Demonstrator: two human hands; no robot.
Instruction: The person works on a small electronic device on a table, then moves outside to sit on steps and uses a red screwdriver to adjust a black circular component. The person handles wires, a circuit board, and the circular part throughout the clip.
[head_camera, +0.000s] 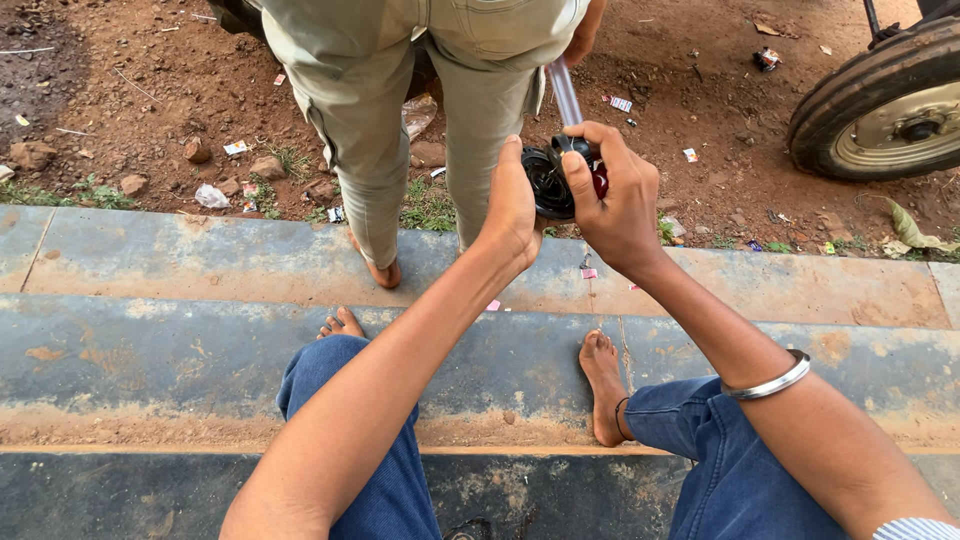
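My left hand and my right hand both grip a round black mechanical part with a red patch on its right side, held out in front of me over the steps. A silver rod rises from the part toward a person standing close by in olive trousers; that person's hand is near the rod's upper end. A metal bangle circles my right wrist. My bare feet rest on the step below.
Worn blue-painted concrete steps run across the view, dusted with red soil. Beyond lies red dirt ground with stones and litter. A vehicle tyre stands at the upper right. The standing person's bare foot is on the top step.
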